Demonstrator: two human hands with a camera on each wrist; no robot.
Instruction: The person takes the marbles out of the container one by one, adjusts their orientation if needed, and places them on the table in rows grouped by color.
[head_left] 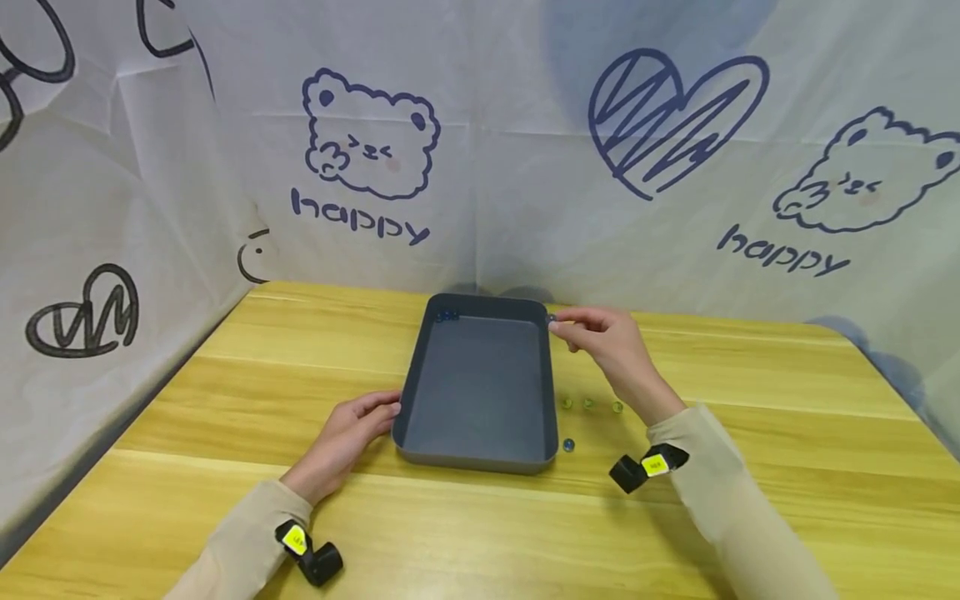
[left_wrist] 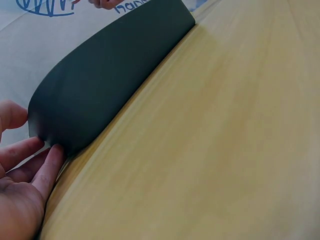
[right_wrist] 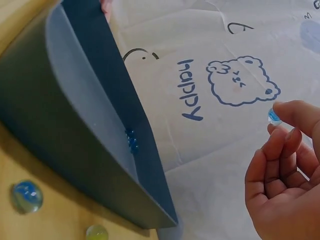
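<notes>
A dark grey rectangular tray [head_left: 480,461] lies on the wooden table. My right hand [head_left: 609,346] pinches a blue marble [right_wrist: 273,117] between thumb and forefinger, above the tray's far right corner. My left hand [head_left: 348,433] touches the outside of the tray's left wall with its fingertips [left_wrist: 54,152], fairly straight. Several dark blue marbles [head_left: 447,316] sit together inside the tray at its far left corner. On the table right of the tray are a blue marble [head_left: 568,445] and three yellow-green marbles, one [head_left: 588,404] in the middle of their row.
A white cloth [head_left: 510,208] with bear and heart drawings hangs behind and left of the table [head_left: 480,533]. Each forearm carries a small black camera, one [head_left: 318,562] on the left sleeve and one [head_left: 632,473] on the right.
</notes>
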